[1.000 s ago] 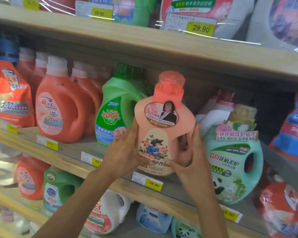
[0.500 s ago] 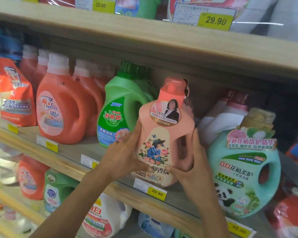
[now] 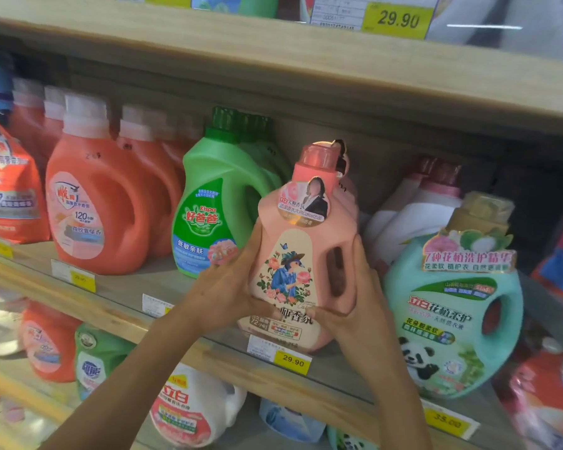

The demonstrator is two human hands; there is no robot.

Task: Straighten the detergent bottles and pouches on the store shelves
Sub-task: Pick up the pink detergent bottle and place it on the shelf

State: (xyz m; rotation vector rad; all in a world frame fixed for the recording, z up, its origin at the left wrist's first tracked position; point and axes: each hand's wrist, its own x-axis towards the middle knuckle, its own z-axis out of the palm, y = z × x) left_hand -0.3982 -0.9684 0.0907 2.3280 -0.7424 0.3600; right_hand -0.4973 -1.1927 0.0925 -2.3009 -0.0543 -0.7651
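Observation:
A pink detergent bottle with a flower label stands upright at the front of the middle shelf, label facing me. My left hand grips its left side and my right hand wraps its right side by the handle hole; both thumbs press on the lower label. A second pink bottle peeks out directly behind it. To its left stands a green bottle, to its right a teal panda bottle.
Orange bottles and an orange pouch fill the shelf's left part. White bottles stand behind the teal one. The upper shelf board hangs low overhead. More bottles sit on the lower shelf. Price tags line the shelf edge.
Both hands have lowered the pink bottle and pushed it back, from held in front of the shelf to resting on the middle shelf. The camera view moved closer.

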